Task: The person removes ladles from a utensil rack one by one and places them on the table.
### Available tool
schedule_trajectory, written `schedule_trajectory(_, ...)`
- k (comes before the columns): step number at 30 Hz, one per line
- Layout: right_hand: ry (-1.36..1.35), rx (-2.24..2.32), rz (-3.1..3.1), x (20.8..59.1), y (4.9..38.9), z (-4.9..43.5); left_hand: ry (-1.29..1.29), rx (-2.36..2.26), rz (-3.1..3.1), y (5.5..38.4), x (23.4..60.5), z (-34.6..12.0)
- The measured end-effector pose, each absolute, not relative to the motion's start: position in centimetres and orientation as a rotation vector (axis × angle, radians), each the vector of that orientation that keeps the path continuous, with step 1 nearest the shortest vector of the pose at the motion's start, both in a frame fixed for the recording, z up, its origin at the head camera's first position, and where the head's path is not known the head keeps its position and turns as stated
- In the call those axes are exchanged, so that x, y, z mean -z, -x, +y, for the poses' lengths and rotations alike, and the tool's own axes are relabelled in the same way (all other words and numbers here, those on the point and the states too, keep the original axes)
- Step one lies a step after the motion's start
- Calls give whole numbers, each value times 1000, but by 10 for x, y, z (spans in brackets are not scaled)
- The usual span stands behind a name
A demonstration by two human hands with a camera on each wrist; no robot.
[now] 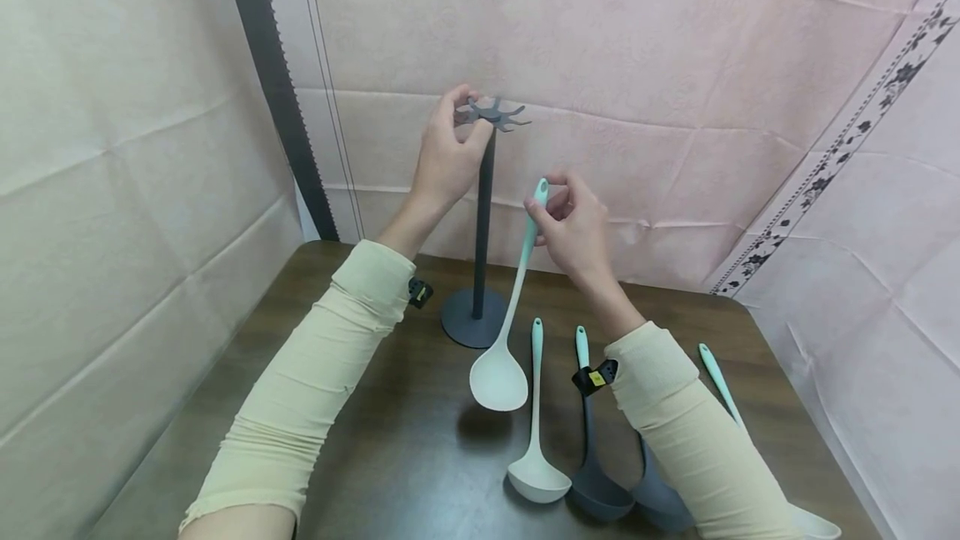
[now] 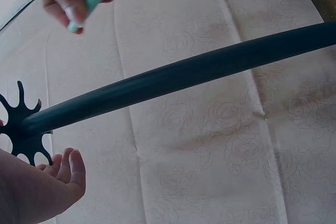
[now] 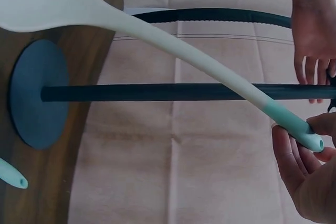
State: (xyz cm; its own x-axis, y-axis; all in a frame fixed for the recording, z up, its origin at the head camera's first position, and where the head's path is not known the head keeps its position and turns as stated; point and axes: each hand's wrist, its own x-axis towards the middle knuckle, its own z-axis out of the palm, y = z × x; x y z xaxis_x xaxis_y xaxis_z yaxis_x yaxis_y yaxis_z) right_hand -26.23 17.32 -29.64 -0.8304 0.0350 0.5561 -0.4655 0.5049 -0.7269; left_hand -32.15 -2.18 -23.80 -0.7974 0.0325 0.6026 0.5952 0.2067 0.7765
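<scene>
My right hand pinches the mint-green handle end of a white ladle. The ladle hangs above the table with its bowl down, and a shadow lies beneath it. Its handle end sits between thumb and fingers in the right wrist view. To the left stands a dark grey utensil stand with a round base and a ring of curved hooks on top. My left hand holds the stand at those hooks, thumb in front and fingers behind. The bare pole crosses the left wrist view.
On the table, right of the stand, lie another white ladle, a dark ladle, a second dark utensil partly behind my right sleeve, and a mint-handled white one. Cloth walls enclose the table's back and sides.
</scene>
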Motion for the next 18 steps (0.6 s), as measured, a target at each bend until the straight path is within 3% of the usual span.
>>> schedule_trajectory(18, -269, -1431, -2330, 342, 275, 169, 584, 1645, -2017, 322, 239, -22)
